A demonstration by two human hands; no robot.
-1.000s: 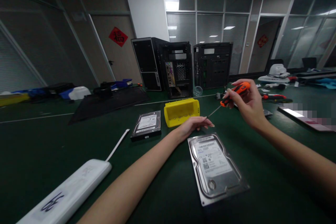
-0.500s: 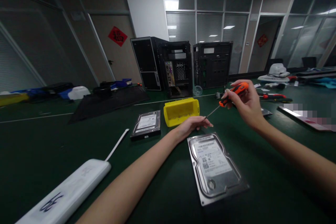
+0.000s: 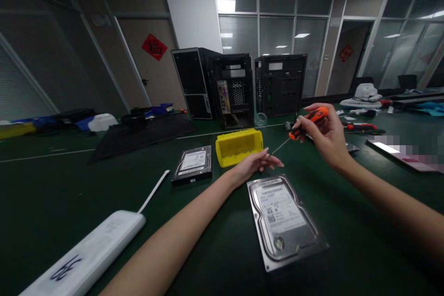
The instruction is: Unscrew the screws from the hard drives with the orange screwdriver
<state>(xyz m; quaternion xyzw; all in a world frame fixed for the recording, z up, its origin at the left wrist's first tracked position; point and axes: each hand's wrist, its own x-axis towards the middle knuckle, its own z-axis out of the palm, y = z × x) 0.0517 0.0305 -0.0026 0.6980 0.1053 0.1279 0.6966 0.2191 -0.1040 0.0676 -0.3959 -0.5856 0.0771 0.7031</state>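
Note:
My right hand (image 3: 329, 136) is closed around the orange and black handle of a screwdriver (image 3: 312, 122). Its thin metal shaft slopes down to the left, and the tip meets the fingers of my left hand (image 3: 255, 165). The left thumb is raised and the fingers are stretched out and apart; whether a small part rests at the tip is too small to tell. Just in front of that hand, a silver hard drive (image 3: 282, 222) lies label up on the table. Behind the left hand, a yellow bin (image 3: 239, 141) lies with its opening facing me, several tiny pieces inside.
Another hard drive (image 3: 193, 164) lies left of the bin. A white power strip (image 3: 86, 254) marked 39 is at the lower left. Black computer cases (image 3: 192, 83) stand at the back. On the right are red-handled pliers (image 3: 361, 127) and a flat pinkish device (image 3: 402, 156).
The left thumb has lifted and the left fingers have spread a little around the screwdriver tip. The right hand still grips the screwdriver, nearly in the same place.

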